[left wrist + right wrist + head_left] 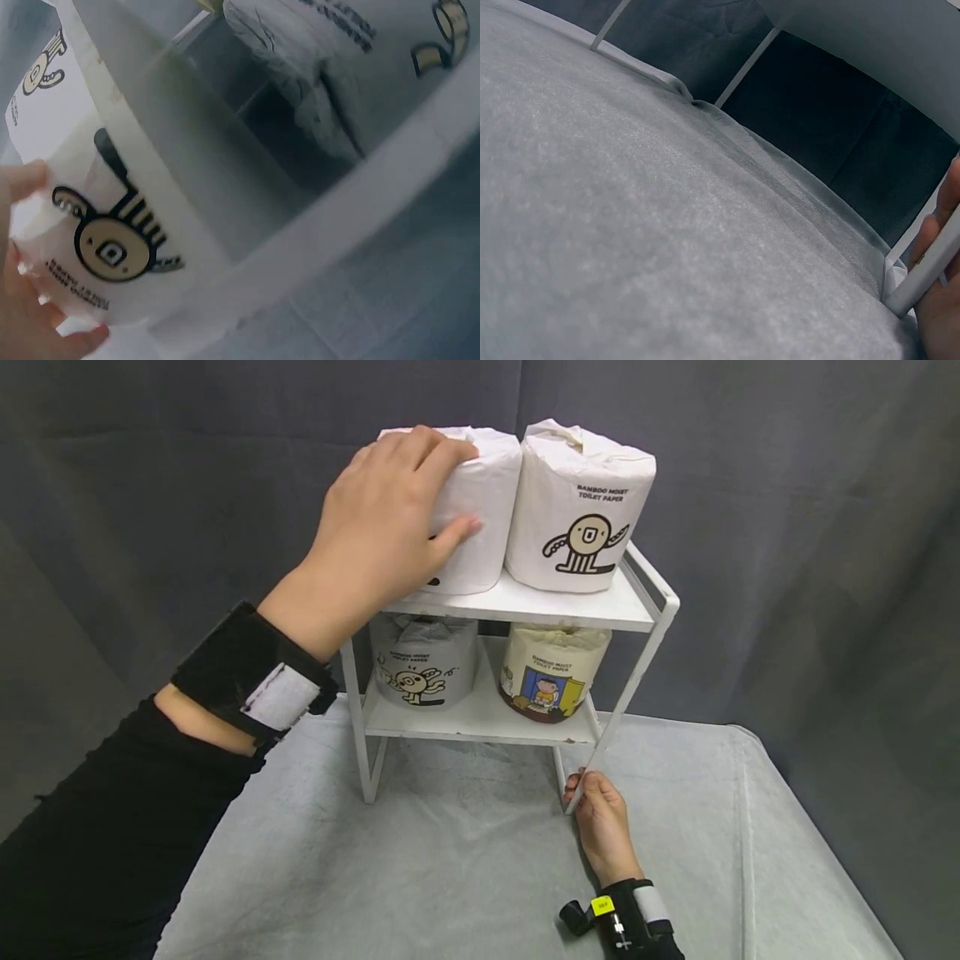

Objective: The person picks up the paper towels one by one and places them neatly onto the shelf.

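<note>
A small white two-tier rack (517, 610) stands on the cloth-covered table. My left hand (386, 514) grips a white wrapped toilet roll (491, 485) at the top shelf's left, fingers over its top and thumb on its front. In the left wrist view the same hand (30, 322) lies along the roll (112, 247), whose printed cartoon figure shows. Low down, my right hand (603, 827) holds the rack's front right leg (622, 693) near its foot. The right wrist view has that leg (930, 266) lying against the hand (941, 322).
Beside the gripped roll sits another white toilet roll (588, 518) on the top shelf. The lower shelf (480, 722) bears a white roll (420, 672) at left and a yellow roll (555, 672) at right. Dark grey curtain (787, 568) hangs behind the table (450, 860).
</note>
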Action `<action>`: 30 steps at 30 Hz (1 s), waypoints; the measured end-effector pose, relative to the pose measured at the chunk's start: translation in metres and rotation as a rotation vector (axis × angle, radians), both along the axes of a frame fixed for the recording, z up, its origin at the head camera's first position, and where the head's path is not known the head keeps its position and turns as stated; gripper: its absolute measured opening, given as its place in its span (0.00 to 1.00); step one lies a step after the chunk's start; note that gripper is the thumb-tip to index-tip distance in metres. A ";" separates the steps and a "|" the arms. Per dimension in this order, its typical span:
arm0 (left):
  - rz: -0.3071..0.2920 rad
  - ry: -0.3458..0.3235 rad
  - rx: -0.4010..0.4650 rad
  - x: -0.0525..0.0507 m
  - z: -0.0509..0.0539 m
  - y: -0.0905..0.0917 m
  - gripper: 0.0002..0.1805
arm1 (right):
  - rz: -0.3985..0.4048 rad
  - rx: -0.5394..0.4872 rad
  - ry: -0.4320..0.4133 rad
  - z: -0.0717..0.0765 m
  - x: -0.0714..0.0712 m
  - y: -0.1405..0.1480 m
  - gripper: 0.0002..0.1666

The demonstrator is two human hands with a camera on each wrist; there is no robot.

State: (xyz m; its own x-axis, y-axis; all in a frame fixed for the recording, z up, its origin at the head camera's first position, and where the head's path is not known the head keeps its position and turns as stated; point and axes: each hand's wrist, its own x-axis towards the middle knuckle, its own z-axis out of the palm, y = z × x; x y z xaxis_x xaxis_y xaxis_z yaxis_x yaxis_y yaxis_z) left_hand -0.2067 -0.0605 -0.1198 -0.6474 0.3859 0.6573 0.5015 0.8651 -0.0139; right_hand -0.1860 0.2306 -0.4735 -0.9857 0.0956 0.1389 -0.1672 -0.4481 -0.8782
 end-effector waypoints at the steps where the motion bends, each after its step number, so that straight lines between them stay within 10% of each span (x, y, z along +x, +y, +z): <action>1: -0.011 0.002 -0.012 0.001 0.001 -0.001 0.31 | 0.000 0.005 -0.002 0.000 0.000 0.000 0.14; 30: -0.191 -0.178 0.009 -0.013 0.020 -0.044 0.33 | -0.002 0.024 0.013 -0.002 -0.003 -0.001 0.14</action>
State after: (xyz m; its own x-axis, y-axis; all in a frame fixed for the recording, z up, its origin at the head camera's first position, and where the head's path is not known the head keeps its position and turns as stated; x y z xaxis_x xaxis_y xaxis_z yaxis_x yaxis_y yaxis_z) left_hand -0.2192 -0.1047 -0.1001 -0.6691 0.5065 0.5438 0.6494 0.7543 0.0964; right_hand -0.1894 0.2298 -0.4753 -0.9836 0.0939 0.1543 -0.1798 -0.4269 -0.8862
